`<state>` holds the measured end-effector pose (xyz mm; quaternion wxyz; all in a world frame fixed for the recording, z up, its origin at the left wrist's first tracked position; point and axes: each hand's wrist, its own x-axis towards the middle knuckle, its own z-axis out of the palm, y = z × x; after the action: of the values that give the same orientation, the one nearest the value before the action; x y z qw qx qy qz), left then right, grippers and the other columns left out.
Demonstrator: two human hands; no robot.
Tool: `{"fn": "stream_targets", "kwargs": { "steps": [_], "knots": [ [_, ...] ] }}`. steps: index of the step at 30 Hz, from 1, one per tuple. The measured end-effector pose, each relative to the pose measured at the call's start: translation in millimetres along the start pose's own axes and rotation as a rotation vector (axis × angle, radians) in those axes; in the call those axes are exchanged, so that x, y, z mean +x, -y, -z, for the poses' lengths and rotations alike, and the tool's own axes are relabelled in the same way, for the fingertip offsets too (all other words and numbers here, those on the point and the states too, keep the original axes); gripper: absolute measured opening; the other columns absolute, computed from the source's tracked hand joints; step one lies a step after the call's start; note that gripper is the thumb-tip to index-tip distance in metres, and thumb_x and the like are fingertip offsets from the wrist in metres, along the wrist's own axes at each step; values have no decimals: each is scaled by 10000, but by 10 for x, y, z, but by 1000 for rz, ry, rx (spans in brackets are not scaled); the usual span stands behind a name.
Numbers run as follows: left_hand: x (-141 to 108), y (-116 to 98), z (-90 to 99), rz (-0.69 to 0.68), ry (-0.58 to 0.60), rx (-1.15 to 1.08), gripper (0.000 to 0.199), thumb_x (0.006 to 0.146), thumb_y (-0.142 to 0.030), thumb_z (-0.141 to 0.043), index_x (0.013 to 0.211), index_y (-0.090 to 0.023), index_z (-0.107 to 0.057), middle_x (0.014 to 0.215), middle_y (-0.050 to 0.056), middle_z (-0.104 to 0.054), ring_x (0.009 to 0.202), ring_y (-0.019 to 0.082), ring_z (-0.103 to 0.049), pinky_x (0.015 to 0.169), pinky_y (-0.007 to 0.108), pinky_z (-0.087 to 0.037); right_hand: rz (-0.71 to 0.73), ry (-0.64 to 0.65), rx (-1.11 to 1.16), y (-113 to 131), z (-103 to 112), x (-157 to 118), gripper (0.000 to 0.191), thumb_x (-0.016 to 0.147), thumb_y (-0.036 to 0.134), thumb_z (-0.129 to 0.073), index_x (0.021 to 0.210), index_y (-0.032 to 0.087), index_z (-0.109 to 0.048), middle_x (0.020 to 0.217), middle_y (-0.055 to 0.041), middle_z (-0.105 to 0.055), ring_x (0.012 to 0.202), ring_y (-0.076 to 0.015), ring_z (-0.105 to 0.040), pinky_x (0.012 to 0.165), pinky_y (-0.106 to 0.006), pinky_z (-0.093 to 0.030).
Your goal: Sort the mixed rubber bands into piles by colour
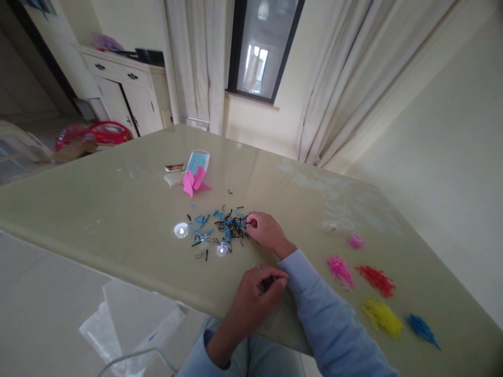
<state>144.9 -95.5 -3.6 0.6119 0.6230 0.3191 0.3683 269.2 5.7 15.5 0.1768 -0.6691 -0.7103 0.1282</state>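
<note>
Black and blue stringy bits (234, 226), maybe rubber bands, sit in a loose tangle right at the fingertips of the right grip (269, 230), scattering off to its left across the tabletop (113, 199). They look super light, soft and bendy to me, so I'd pinch one by a loose end or it'll probably snag. Right grip's curled nearly closed at the tangle's edge; can't tell if it's got one. Left grip (253, 298), nearer the body, is loosely curled, contents hidden.

Soft light, glare on tabletop (129, 201)
</note>
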Motion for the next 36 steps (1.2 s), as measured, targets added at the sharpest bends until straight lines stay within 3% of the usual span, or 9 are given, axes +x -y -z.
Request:
{"fn": "stream_targets", "kwargs": {
  "steps": [8, 13, 25, 31, 36],
  "knots": [
    [5, 3, -4, 4, -15, -8, 194, 851, -278, -600, 862, -165, -758, 813, 48, -724, 743, 160, -613, 687, 256, -439, 73, 35, -47, 5, -18, 79, 262, 799, 145, -597, 1032, 182, -713, 880, -46, -700, 778, -176, -583, 751, -268, -406],
    [-4, 10, 1, 1, -22, -10, 190, 849, -279, -606, 860, -166, -759, 799, 44, -719, 724, 153, -598, 675, 251, -434, 146, 33, -49, -33, -23, 77, 207, 842, 150, -574, 984, 171, -723, 903, -63, -693, 843, -186, -585, 801, -276, -408],
    [15, 8, -3, 23, -31, -22, 215, 842, -298, -607, 868, -153, -763, 792, 56, -722, 696, 147, -588, 652, 243, -435, 192, -43, -14, -72, -44, 53, 98, 815, 144, -589, 826, 188, -675, 803, -28, -616, 754, -165, -540, 694, -263, -373],
    [17, 25, 1, 26, -33, -25, 222, 843, -308, -610, 874, -151, -763, 803, 60, -723, 707, 151, -591, 650, 243, -433, 199, -180, 247, -73, 27, 36, 60, 800, 169, -607, 784, 183, -663, 703, 6, -588, 664, -136, -510, 661, -246, -388],
    [20, 20, 0, 13, -32, -28, 228, 849, -321, -610, 863, -148, -758, 775, 56, -710, 690, 147, -580, 640, 242, -430, 41, -230, 571, -41, 108, -51, 149, 811, 315, -628, 808, 173, -672, 672, 12, -603, 626, -131, -516, 617, -246, -407]
  ]
}}
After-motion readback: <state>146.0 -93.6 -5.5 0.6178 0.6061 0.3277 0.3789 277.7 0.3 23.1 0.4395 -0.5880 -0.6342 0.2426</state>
